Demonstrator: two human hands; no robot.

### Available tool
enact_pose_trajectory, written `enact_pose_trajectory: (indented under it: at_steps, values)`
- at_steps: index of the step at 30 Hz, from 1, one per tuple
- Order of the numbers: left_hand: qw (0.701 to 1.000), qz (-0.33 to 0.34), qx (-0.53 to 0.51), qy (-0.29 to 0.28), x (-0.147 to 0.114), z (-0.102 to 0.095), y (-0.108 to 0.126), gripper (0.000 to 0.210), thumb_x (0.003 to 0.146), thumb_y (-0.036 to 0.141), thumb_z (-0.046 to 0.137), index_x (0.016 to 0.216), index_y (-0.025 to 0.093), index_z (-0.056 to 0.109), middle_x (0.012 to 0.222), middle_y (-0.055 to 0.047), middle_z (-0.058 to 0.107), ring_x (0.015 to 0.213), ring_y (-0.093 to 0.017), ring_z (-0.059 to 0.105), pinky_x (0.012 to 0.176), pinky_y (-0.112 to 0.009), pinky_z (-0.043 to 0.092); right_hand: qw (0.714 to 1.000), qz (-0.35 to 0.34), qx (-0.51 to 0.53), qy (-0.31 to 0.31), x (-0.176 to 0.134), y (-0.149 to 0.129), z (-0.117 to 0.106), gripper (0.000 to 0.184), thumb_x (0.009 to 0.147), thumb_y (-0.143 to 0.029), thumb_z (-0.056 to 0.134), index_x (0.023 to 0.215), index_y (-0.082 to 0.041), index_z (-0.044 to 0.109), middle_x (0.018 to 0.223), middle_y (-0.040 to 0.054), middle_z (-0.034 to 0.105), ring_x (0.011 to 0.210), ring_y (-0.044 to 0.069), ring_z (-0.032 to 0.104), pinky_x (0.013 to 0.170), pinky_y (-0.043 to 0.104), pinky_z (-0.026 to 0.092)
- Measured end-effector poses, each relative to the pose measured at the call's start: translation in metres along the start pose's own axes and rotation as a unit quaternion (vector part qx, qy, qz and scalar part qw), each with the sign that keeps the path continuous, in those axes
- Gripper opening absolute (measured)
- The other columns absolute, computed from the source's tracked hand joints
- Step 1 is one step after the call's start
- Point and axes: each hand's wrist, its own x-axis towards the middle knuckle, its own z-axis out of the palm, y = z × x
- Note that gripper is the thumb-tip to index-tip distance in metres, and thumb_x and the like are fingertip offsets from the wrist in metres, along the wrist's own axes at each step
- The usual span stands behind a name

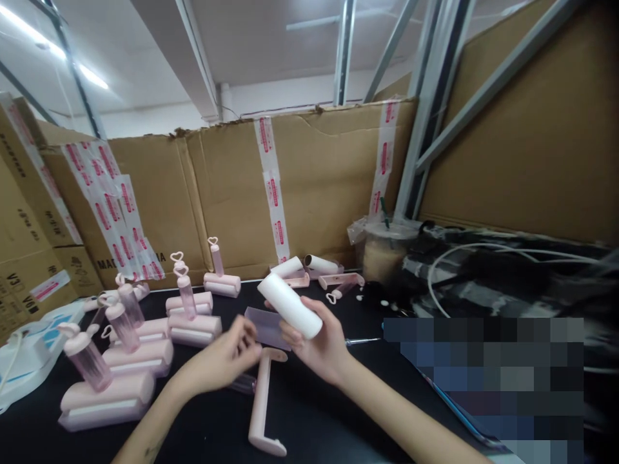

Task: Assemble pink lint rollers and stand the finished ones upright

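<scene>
My right hand is wrapped round a white lint roller refill roll, held tilted above the black table. My left hand is left of it, fingers loosely curled and thumb apart, with nothing visible in them. Between the hands is a translucent purple cover piece; whether a hand touches it I cannot tell. A pink roller frame lies on the table just below the hands. Partly hidden by my left hand, a clear pinkish handle lies beside the frame.
Several pink lint rollers with heart-topped handles stand on the left. Two more white rolls and pink parts lie at the back, near a lidded drink cup. A screwdriver lies at right; a white power strip is far left.
</scene>
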Motion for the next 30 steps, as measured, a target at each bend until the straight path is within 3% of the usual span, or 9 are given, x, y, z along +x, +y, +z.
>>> enact_pose_trajectory:
  at_steps: [2,4,7,10,13,16,21,27,30]
  values:
    - [0.985,0.003,0.153,-0.08,-0.009,0.002,0.0,0.037,0.068,0.031,0.067,0.103,0.021,0.057,0.089,-0.004,0.061,0.078,-0.017,0.056,0.067,-0.025,0.044,1.0,-0.025,-0.001,0.003,-0.001,-0.008,0.002,0.034,0.077,-0.039,0.044,0.098,-0.016,0.058,0.085,0.0101,0.062,0.043,0.009,0.033,0.038,0.023,0.026]
    - [0.963,0.005,0.247,-0.112,-0.012,0.008,0.001,0.047,0.068,0.024,0.064,0.113,0.025,0.052,0.109,-0.005,0.057,0.091,-0.02,0.054,0.076,-0.028,0.044,0.999,-0.045,-0.008,0.007,-0.004,-0.016,0.005,0.033,0.078,-0.039,0.043,0.095,-0.016,0.059,0.086,0.0105,0.062,0.043,0.009,0.032,0.038,0.024,0.026]
    - [0.951,-0.059,0.273,-0.133,-0.009,0.013,0.001,0.062,0.062,0.014,0.062,0.121,0.026,0.046,0.113,-0.003,0.055,0.076,-0.015,0.054,0.067,-0.026,0.045,0.998,-0.067,-0.012,0.001,-0.008,-0.02,0.01,0.03,0.078,-0.036,0.045,0.095,-0.016,0.06,0.09,0.0106,0.063,0.043,0.008,0.034,0.039,0.024,0.028]
    - [0.962,-0.124,0.231,-0.076,-0.001,0.007,0.0,0.057,0.059,0.011,0.06,0.115,0.019,0.049,0.104,-0.004,0.057,0.06,-0.009,0.049,0.056,-0.022,0.043,0.996,-0.079,-0.034,-0.008,-0.013,-0.021,0.013,0.029,0.077,-0.034,0.047,0.098,-0.018,0.059,0.09,0.0084,0.063,0.042,0.008,0.04,0.041,0.024,0.031]
    - [0.988,-0.096,0.115,0.029,0.005,-0.004,0.001,0.042,0.067,0.016,0.057,0.109,0.016,0.048,0.104,-0.006,0.055,0.06,-0.008,0.05,0.055,-0.021,0.043,0.991,-0.059,-0.115,0.017,-0.014,-0.02,0.012,0.034,0.074,-0.031,0.053,0.105,-0.02,0.058,0.093,0.0058,0.064,0.041,0.009,0.046,0.041,0.025,0.034]
    - [0.994,-0.066,-0.014,0.087,0.005,-0.007,0.006,0.035,0.072,0.026,0.06,0.101,0.019,0.041,0.108,-0.006,0.053,0.068,-0.01,0.055,0.055,-0.021,0.046,0.983,-0.012,-0.17,0.067,-0.011,-0.018,0.009,0.036,0.073,-0.028,0.057,0.107,-0.018,0.059,0.099,0.0047,0.064,0.047,0.011,0.053,0.049,0.025,0.043]
    - [0.988,-0.121,-0.074,0.063,0.0,0.002,0.013,0.054,0.065,0.029,0.07,0.104,0.023,0.033,0.098,-0.004,0.051,0.068,-0.013,0.058,0.046,-0.022,0.05,0.986,0.081,-0.126,0.075,-0.005,-0.009,0.004,0.03,0.074,-0.028,0.055,0.1,-0.014,0.062,0.094,0.0078,0.067,0.076,0.019,0.062,0.074,0.029,0.048]
    - [0.991,-0.111,-0.078,0.013,-0.001,0.005,0.018,0.057,0.068,0.026,0.069,0.114,0.021,0.035,0.099,-0.005,0.051,0.073,-0.013,0.059,0.054,-0.025,0.054,0.977,0.137,-0.135,0.09,-0.005,-0.003,0.007,0.026,0.073,-0.027,0.057,0.096,-0.015,0.061,0.09,0.0061,0.067,0.07,0.018,0.063,0.07,0.029,0.048]
    - [0.991,-0.107,-0.076,0.011,-0.002,0.006,0.018,0.052,0.068,0.026,0.07,0.107,0.02,0.036,0.092,-0.003,0.054,0.068,-0.013,0.06,0.052,-0.025,0.054,0.975,0.142,-0.145,0.089,-0.006,-0.002,0.008,0.028,0.073,-0.026,0.056,0.098,-0.015,0.06,0.081,0.0045,0.067,0.059,0.015,0.059,0.057,0.025,0.047]
